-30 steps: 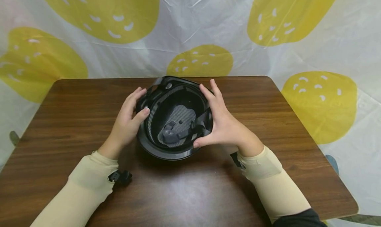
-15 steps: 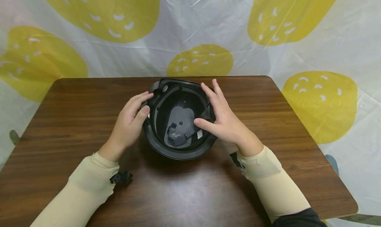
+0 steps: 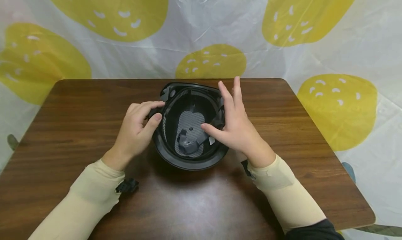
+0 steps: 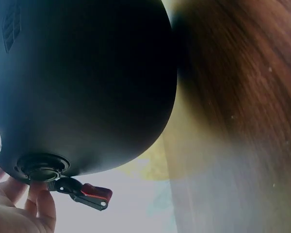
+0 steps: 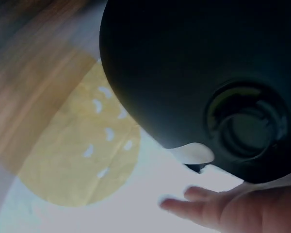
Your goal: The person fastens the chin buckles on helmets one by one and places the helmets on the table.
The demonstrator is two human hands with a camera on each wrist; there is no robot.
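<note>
I see my left hand (image 3: 135, 128) curled around the rim of the upturned black helmet (image 3: 191, 155) on the brown worktop (image 3: 78, 107). My right hand (image 3: 236, 126) lies spread against its other side, beneath the yellow-spotted curtain (image 3: 103, 13).

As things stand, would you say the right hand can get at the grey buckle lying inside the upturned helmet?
Probably yes. The right hand rests on the helmet rim with its thumb already reaching into the open bowl, close to the grey buckle, and nothing covers it.
</note>
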